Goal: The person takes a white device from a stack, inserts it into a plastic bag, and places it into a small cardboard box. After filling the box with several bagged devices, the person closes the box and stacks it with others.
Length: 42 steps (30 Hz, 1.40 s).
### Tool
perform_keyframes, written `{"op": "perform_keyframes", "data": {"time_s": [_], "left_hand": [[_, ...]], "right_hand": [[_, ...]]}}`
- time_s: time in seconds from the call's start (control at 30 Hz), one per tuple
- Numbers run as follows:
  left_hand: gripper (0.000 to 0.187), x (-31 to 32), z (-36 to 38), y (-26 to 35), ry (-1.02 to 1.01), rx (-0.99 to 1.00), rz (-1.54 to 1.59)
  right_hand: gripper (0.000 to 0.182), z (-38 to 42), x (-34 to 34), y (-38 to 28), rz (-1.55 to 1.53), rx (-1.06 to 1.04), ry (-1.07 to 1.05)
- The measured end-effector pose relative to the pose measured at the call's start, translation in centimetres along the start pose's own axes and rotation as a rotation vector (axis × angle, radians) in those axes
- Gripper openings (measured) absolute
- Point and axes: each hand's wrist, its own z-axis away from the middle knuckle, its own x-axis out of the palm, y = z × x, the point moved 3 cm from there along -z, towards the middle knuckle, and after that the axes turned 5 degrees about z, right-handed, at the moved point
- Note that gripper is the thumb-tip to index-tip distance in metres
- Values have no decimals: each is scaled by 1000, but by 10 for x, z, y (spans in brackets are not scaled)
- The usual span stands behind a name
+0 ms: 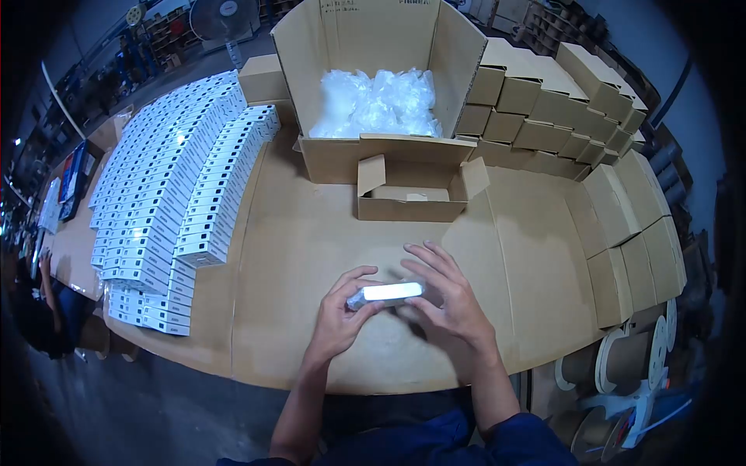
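White item (391, 292) in clear plastic held above tabletop (291, 241), gripped at its 9 o'clock end by left hand (336, 320). Right hand (457, 301) held open at 3 o'clock, fingers spread, thumb at near edge. Best kept level and pinched lightly by the ends, so plastic isn't torn. Small open carton (412, 210) seen at 12 o'clock, clear bags (377, 105) beyond; white boxes (155, 202) stacked at 10, brown boxes (540, 133) at 1.

left hand (336, 320) curled, right hand (458, 306) spread
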Motion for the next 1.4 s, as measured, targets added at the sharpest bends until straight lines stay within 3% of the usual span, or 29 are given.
{"op": "perform_keyframes", "data": {"time_s": [0.2, 0.3, 0.37, 0.4, 0.43, 0.57, 0.63, 0.87, 1.17, 1.4], "left_hand": [[21, -3, -16, 9, -48, 7, -33], [45, -5, -29, 9, -58, 117, -83], [55, -3, -34, 23, 72, 62, 128], [60, -3, -38, 30, 138, 31, 234], [76, -13, -44, 25, 138, 4, -104], [83, -26, -71, 16, 5, 180, -829], [84, -24, -78, 12, 19, 210, -909], [88, -15, -98, -12, 39, 201, -1101], [93, -9, -98, -12, 45, 159, -1142], [96, -9, -95, -17, 82, 234, -1182]], "right_hand": [[32, -10, -6, -8, 281, -180, -125], [26, -17, -13, -5, 264, -234, -151], [23, -29, -26, 3, 212, -277, -81], [23, -34, -33, 9, 233, -238, 17], [22, -38, -41, 13, 254, -202, 115], [20, -58, -57, 36, 361, -41, 467], [20, -64, -58, 52, 440, 0, 577], [17, -76, -46, 82, 532, 90, 563], [14, -89, -33, 123, 597, 281, 489], [7, -86, -15, 132, 666, 417, 476]]}}
